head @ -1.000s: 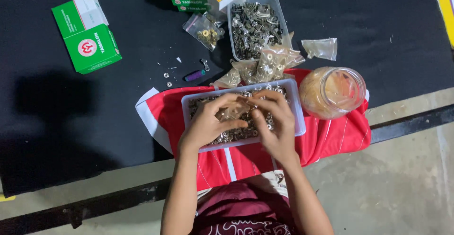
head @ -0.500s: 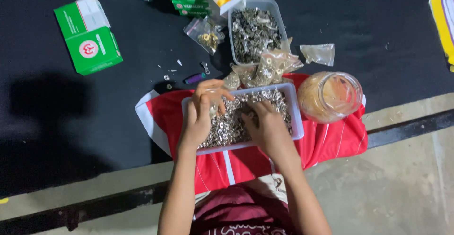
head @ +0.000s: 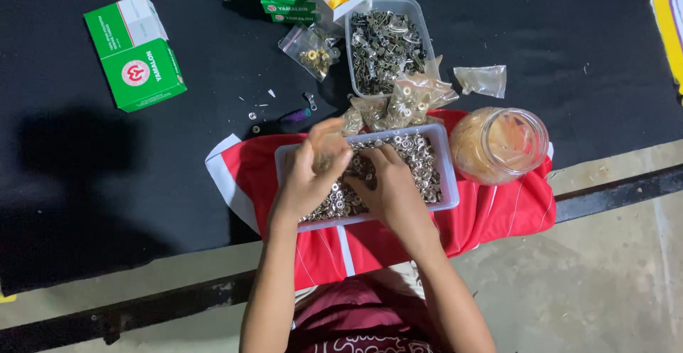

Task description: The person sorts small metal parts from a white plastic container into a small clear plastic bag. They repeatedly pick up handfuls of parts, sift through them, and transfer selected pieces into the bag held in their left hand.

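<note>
In the head view, both hands work inside a shallow clear tray [head: 447,182] full of small metal rings [head: 420,155], which lies on a red cloth [head: 498,214] on the black surface [head: 107,175]. The left hand [head: 309,175] has a grip closed on a small clear bag [head: 329,143], blurred. The right hand [head: 388,186] lies on the rings just beside it, fingers bent; whether they pinch anything cannot be told. The step looks like filling the bag, which needs rings picked up and its mouth kept open.

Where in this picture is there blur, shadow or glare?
Head view: the left hand is smeared by motion at its fingertips over the tray of small metal rings; a soft dark shadow lies on the black table at left; the clear jar shows mild glare; the rest is sharp.
</note>
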